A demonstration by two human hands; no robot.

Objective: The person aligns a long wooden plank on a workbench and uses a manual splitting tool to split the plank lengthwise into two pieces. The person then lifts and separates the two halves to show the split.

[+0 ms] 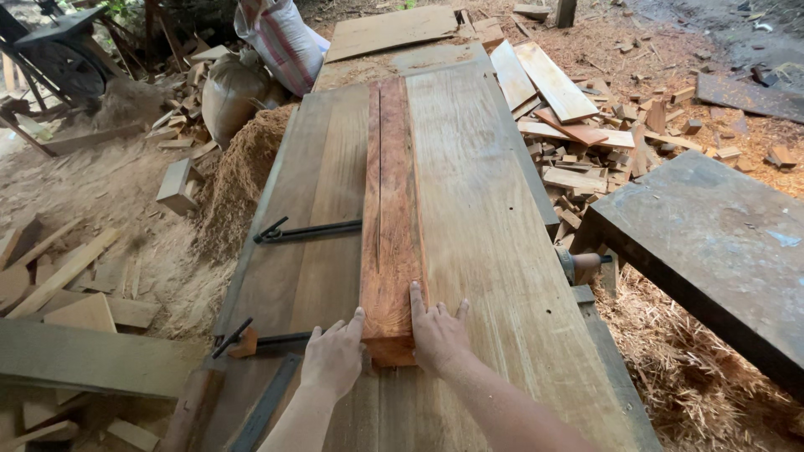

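Note:
A long reddish wooden beam (388,209) lies lengthwise on a wide plank workbench (486,243). My left hand (333,358) presses against the beam's near end from the left, thumb up against its corner. My right hand (437,331) rests flat at the near end on the right, index finger lying along the beam's top edge. Both hands touch the beam with fingers spread; neither wraps around it.
Two black bar clamps (308,231) (260,341) lie on the bench's left half. A sawdust heap (239,180) and wood offcuts (67,285) lie left. Scrap blocks and boards (586,134) lie right, beside a dark metal table (712,243). Sacks (276,38) stand at the far end.

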